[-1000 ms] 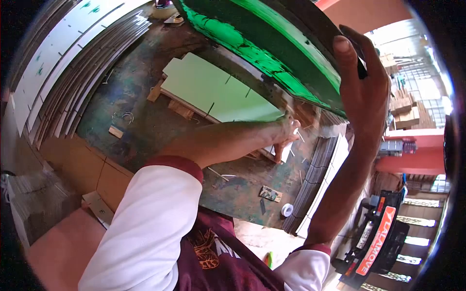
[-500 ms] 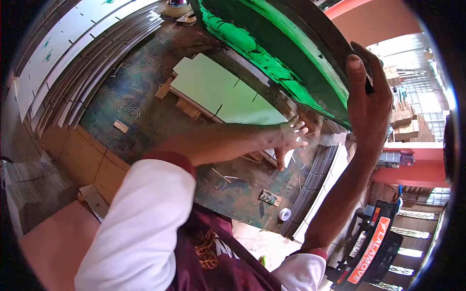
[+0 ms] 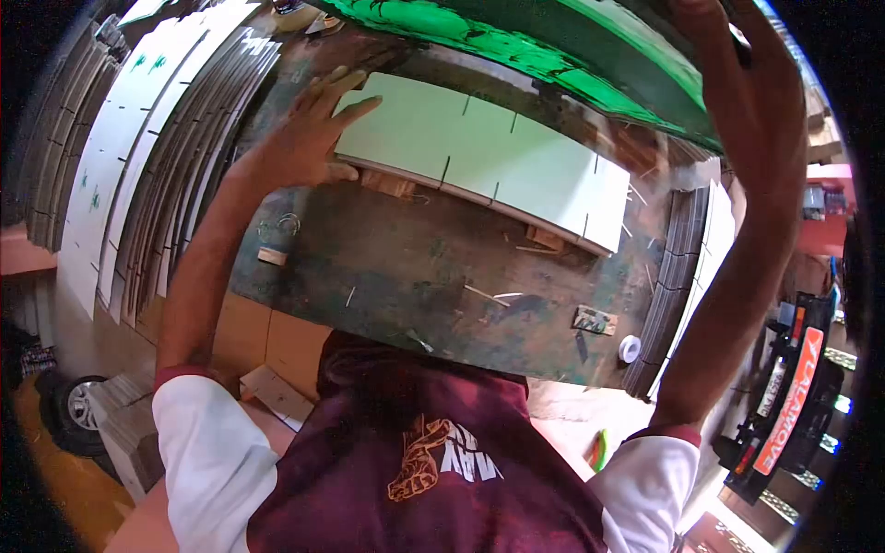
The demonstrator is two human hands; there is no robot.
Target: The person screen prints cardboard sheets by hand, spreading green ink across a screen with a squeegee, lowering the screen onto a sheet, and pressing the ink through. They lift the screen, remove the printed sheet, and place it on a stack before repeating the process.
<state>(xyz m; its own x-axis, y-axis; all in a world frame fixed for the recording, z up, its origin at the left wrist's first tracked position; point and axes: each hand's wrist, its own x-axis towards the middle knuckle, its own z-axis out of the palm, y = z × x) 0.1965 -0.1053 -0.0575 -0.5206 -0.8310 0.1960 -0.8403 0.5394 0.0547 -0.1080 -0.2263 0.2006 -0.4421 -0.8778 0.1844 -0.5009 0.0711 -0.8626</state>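
Observation:
A pale green slotted board (image 3: pixel 489 152) lies on wooden blocks on the stained worktable (image 3: pixel 406 276). My left hand (image 3: pixel 309 129) rests on the board's left end, fingers spread flat and thumb along the near edge. My right hand (image 3: pixel 737 55) is raised at the top right, closed around the edge of a big green-painted frame (image 3: pixel 553 46) tilted up above the board. My maroon shirt with white sleeves fills the bottom of the view.
Stacks of white and brown cut sheets (image 3: pixel 138 157) lean along the left side, and another stack (image 3: pixel 687 267) stands at the table's right end. A tape roll (image 3: pixel 630 348), a small block (image 3: pixel 595 320) and wood slivers lie on the table. A tyre (image 3: pixel 78 405) sits low left.
My left hand has left the board's right end and now lies on its left end. My right hand still holds the green frame up. The view has swung so the whole board shows.

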